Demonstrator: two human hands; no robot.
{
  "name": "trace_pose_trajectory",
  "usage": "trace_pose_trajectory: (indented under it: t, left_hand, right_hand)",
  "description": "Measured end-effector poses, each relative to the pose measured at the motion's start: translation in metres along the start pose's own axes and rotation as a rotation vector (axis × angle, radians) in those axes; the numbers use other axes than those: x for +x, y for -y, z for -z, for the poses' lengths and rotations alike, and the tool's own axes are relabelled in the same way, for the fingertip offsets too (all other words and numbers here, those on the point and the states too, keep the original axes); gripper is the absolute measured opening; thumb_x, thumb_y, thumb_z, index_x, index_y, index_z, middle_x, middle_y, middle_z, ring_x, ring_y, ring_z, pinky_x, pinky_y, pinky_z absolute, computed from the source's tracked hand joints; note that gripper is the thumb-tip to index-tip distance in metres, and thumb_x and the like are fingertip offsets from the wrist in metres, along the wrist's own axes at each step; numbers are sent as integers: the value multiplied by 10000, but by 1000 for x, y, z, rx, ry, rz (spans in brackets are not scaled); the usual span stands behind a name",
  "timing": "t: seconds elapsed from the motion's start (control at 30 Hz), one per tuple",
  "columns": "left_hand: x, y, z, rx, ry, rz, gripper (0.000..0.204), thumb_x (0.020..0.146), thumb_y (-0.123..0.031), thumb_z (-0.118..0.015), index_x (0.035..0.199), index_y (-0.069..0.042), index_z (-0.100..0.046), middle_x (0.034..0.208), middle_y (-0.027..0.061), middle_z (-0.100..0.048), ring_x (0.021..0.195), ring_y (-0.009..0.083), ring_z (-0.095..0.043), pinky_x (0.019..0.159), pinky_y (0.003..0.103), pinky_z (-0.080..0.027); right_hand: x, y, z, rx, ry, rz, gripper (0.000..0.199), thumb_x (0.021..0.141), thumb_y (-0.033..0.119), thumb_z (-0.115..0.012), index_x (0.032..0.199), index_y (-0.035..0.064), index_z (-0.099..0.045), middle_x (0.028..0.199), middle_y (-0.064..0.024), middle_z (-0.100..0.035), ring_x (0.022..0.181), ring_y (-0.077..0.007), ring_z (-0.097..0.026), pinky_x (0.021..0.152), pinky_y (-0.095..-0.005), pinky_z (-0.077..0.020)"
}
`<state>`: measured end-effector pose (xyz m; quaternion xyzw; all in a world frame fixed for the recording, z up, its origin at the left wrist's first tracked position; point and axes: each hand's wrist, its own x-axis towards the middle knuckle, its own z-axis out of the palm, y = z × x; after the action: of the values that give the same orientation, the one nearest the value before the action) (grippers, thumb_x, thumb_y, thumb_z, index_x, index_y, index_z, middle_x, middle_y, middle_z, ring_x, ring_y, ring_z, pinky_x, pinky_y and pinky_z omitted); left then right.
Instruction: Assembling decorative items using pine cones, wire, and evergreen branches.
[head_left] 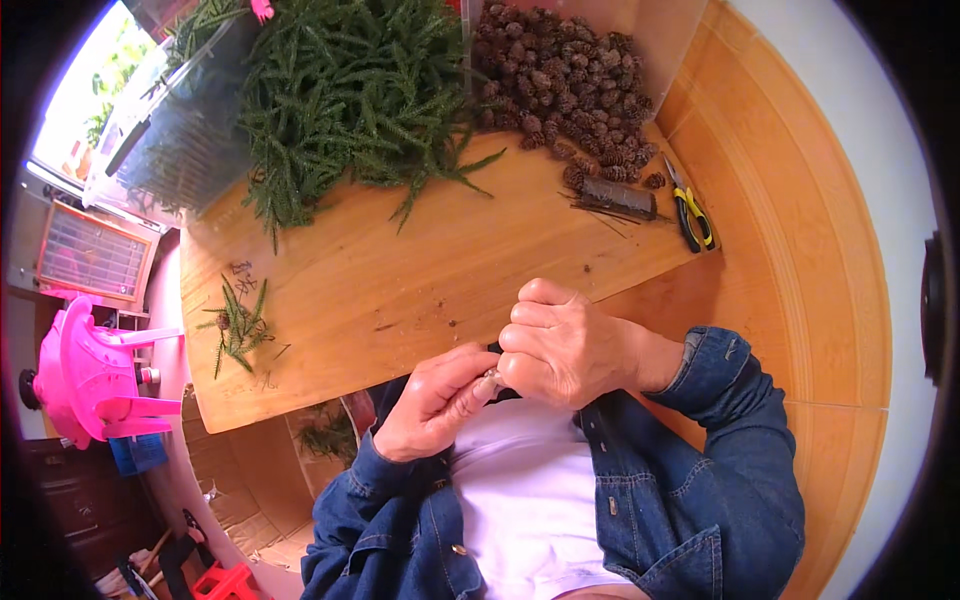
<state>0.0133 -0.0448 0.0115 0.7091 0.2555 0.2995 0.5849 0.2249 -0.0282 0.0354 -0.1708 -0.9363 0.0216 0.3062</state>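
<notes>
Close together in front of my chest, at the table's near edge, are both hands. My left hand (pixel 440 402) is closed, thumb and forefinger pinched at a tiny thing that I cannot make out. Curled into a fist, my right hand (pixel 562 345) meets the left fingertips; whatever it holds is hidden. Ahead on the wooden table (pixel 400 290) lies a big heap of green artificial pine sprigs (pixel 350 100). To its right is a pile of brown pine cones (pixel 570 80). A small pine sprig with a cone (pixel 238 325) rests at the table's left side.
Pliers with yellow-black handles (pixel 690 212) lie at the right edge, beside a bundle of dark wires (pixel 618 198). A clear plastic bin (pixel 190 150) stands at the far left. Left of the table are a pink plastic stool (pixel 95 375) and, lower down, a cardboard box (pixel 250 480).
</notes>
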Motion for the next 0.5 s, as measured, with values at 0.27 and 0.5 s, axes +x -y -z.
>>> trace_pose_trajectory:
  t: [0.27, 0.5]
  left_hand:
    - [10, 9, -15, 531, -266, -296, 192, 802, 15, -585, 993, 25, -568, 764, 140, -520, 613, 296, -519, 527, 346, -429]
    - [25, 24, -13, 805, -401, -422, 241, 774, 38, -583, 1014, 27, -562, 773, 150, -522, 628, 312, -533, 522, 355, -438]
  right_hand:
    - [-10, 2, -19, 37, -218, -186, 245, 741, 17, -633, 650, 65, -411, 623, -54, -392, 541, -236, -413, 569, -383, -380]
    - [-10, -7, -20, 190, -132, -484, 208, 842, 38, -603, 684, 32, -468, 663, -70, -469, 583, -220, -472, 564, -341, -398]
